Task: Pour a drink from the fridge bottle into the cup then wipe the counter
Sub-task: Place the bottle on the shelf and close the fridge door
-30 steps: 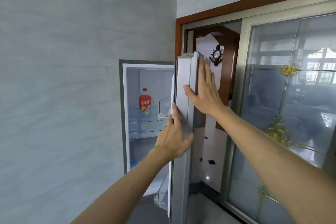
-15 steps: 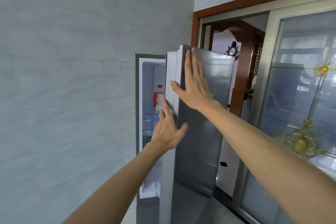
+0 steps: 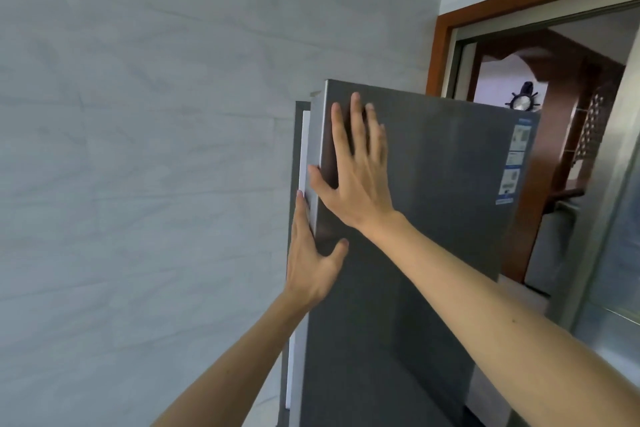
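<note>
The grey fridge door (image 3: 433, 218) stands nearly shut, with only a thin white strip of the fridge's inside edge (image 3: 304, 149) showing at its left. My right hand (image 3: 356, 177) lies flat on the door's front near its top left corner, fingers straight. My left hand (image 3: 311, 253) rests lower on the door's left edge, fingers straight up along the edge and thumb spread onto the front. The bottle inside is hidden behind the door. No cup or counter is in view.
A pale tiled wall (image 3: 138, 184) fills the left. To the right is a brown wooden door frame (image 3: 440, 55) with a sliding glass door (image 3: 620, 253). Stickers (image 3: 512, 163) sit on the fridge door's right side.
The fridge door has swung toward shut under both hands, and the red-labelled bottle and shelves inside have gone out of sight. The view has turned to face the door's front.
</note>
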The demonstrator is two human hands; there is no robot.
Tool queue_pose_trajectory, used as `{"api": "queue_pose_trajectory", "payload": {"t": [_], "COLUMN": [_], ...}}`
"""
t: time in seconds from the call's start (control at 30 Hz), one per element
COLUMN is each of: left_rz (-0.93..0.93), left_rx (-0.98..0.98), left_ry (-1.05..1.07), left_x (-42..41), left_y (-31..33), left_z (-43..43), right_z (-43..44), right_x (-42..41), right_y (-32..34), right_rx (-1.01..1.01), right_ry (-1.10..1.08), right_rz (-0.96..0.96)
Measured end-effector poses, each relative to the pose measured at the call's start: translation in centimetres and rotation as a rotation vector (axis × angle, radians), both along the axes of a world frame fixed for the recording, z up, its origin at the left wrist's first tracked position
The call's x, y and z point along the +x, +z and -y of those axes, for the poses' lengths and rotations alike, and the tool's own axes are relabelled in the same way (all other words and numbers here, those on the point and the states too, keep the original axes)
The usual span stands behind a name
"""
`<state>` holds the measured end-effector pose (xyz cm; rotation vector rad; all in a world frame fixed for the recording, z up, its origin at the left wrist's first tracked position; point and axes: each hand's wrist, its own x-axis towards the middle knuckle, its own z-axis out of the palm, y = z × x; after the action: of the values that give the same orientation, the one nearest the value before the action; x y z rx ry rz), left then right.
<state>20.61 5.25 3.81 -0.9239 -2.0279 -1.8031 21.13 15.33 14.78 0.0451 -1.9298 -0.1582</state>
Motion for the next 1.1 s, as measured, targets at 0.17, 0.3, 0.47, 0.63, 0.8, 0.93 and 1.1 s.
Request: {"api": "queue_pose_trajectory", "payload": {"t": [0.17,0.3,0.47,0.63,0.8,0.93,1.1], "left_rz": [0.057,0.061,0.045,-0.005,-0.001,-0.008,0.026], "left_rx": [0.121,0.165,0.183,0.171,0.143,0.127,0.143], "left_ry": [0.01,0.031,0.038,0.022,-0.018,-0.03,-0.057], "left_x": [-2.1,-3.7,-5.3,-6.4,-8.0,-9.5,-11.6], "left_y": [-0.1,-0.5,-0.3,0.0,-0.1,0.1,0.1], "left_z": [-0.9,-1.3,-1.6,-1.5,-1.2,-1.4,-1.6], "right_z": [-0.1,-0.3,-0.3,-0.5,-0.5,-0.4,-0.4], "right_x": [-2.7,-4.3,-6.0,-7.3,-8.7,-10.1,-12.2], "right_y": [-0.4,-0.5,-0.6,-0.7,-0.8,-0.8,-0.9], "right_rx": [0.01,0.007,0.007,0.008,0.012,0.022,0.03], "right_ry": [0.048,0.07,0.055,0.046,0.022,-0.019,-0.079], "right_rz": [-0.076,-0.157,-0.167,-0.172,-0.172,-0.159,-0.146]}}
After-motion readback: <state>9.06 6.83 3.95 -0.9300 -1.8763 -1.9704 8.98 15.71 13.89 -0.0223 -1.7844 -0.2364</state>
